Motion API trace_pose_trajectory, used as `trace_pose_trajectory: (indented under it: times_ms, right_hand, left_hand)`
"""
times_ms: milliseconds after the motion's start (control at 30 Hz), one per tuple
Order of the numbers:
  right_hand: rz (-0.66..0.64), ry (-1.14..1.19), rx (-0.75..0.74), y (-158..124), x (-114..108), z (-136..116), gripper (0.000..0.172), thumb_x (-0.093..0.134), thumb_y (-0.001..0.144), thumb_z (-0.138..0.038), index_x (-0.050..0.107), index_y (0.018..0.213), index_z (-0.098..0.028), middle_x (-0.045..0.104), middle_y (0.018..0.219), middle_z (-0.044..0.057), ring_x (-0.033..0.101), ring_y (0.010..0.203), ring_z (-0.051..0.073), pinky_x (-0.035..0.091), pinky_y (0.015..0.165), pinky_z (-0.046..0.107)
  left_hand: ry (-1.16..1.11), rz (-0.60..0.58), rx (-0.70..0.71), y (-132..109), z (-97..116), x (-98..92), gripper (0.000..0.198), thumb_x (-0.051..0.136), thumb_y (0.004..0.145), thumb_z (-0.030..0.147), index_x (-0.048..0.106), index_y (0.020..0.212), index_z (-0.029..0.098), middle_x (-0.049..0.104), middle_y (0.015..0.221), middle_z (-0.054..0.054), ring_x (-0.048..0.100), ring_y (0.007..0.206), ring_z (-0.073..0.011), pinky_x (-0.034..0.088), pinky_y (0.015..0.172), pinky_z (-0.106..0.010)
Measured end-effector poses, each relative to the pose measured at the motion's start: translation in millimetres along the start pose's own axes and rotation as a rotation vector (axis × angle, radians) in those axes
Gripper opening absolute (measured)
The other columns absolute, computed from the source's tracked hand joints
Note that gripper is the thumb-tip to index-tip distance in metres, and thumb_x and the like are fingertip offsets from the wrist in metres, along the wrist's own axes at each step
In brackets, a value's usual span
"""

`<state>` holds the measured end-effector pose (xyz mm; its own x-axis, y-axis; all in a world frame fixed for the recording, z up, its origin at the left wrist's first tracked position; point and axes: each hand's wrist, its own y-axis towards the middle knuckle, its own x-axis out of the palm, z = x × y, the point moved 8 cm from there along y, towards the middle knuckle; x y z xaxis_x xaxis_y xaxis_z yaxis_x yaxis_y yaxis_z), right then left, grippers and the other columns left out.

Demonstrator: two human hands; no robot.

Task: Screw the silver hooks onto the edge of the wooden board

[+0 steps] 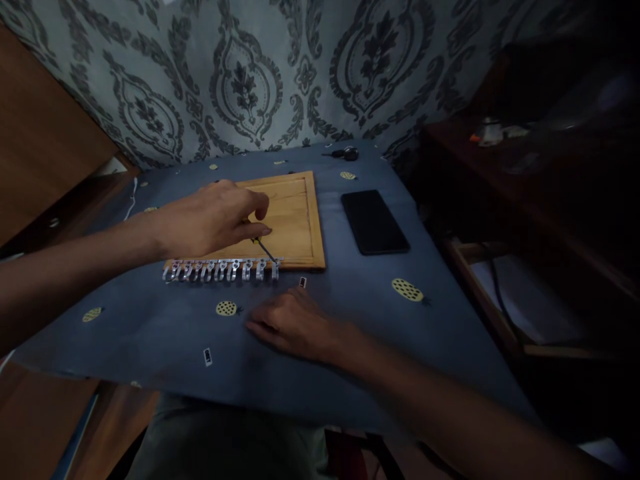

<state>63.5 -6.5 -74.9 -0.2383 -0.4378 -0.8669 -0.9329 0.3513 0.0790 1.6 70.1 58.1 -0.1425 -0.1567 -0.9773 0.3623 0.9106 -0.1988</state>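
My left hand (213,219) is closed round a small screwdriver (265,250), whose thin shaft points down to the right end of a metal hook rail (223,269). The rail lies along the front edge of a wooden panel (295,213) on the blue cloth. My right hand (295,325) rests flat on the cloth just in front of the rail, fingers stretched out and empty.
A black phone (374,221) lies right of the panel. Small tags (303,282) and another (208,357) sit on the blue cloth (150,327). Keys (345,153) lie at the far edge. A dark shelf (525,200) stands at the right, patterned wall behind.
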Motion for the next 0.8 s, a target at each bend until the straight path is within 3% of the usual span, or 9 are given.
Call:
trace_pose_trajectory:
  times_ms: [100, 300, 533, 667, 800]
  right_hand:
    - [-0.004, -0.024, 0.001, 0.6, 0.2, 0.1, 0.028, 0.056, 0.105, -0.033, 0.072, 0.087, -0.019, 0.076, 0.083, 0.003, 0.062, 0.070, 0.016, 0.024, 0.060, 0.032]
    - [-0.015, -0.078, 0.009, 1.6, -0.7, -0.8, 0.028, 0.056, 0.105, -0.035, 0.075, 0.092, -0.019, 0.078, 0.085, 0.004, 0.061, 0.067, 0.016, 0.024, 0.059, 0.032]
    - [-0.006, -0.076, 0.008, 1.1, 0.0, -0.3, 0.028, 0.057, 0.104, -0.035, 0.074, 0.088, -0.019, 0.078, 0.084, 0.004, 0.062, 0.066, 0.016, 0.024, 0.058, 0.031]
    - [-0.020, -0.066, 0.017, 1.2, 1.2, 0.5, 0.027, 0.057, 0.104, -0.034, 0.075, 0.091, -0.020, 0.078, 0.085, 0.005, 0.061, 0.066, 0.016, 0.027, 0.059, 0.030]
    - [-0.014, -0.085, 0.009, 0.7, -1.7, -0.8, 0.027, 0.056, 0.104, -0.035, 0.075, 0.095, -0.020, 0.078, 0.084, 0.005, 0.064, 0.070, 0.018, 0.028, 0.060, 0.031]
  left_hand:
    - [0.022, -0.025, 0.009, -0.9, 3.6, 1.3, 0.028, 0.052, 0.099, 0.044, 0.068, 0.101, 0.022, 0.073, 0.086, -0.006, 0.065, 0.082, -0.0223, 0.035, 0.067, -0.029]
    - [0.031, 0.003, 0.072, -0.5, 8.2, 2.3, 0.025, 0.055, 0.095, 0.033, 0.067, 0.115, 0.025, 0.075, 0.105, -0.005, 0.065, 0.094, -0.0226, 0.039, 0.075, -0.029]
    - [0.001, -0.037, 0.004, 4.1, 0.8, 1.0, 0.033, 0.056, 0.096, 0.046, 0.068, 0.111, 0.020, 0.075, 0.093, -0.007, 0.067, 0.087, -0.0238, 0.043, 0.073, -0.030]
    - [0.010, -0.087, 0.023, 3.4, 2.6, 3.8, 0.026, 0.054, 0.097, 0.039, 0.070, 0.108, 0.021, 0.075, 0.091, -0.005, 0.067, 0.088, -0.0229, 0.042, 0.073, -0.028]
    - [0.049, -0.036, 0.106, 0.8, 10.5, 3.3, 0.028, 0.053, 0.095, 0.029, 0.069, 0.118, 0.026, 0.075, 0.104, -0.004, 0.067, 0.092, -0.0226, 0.042, 0.074, -0.029]
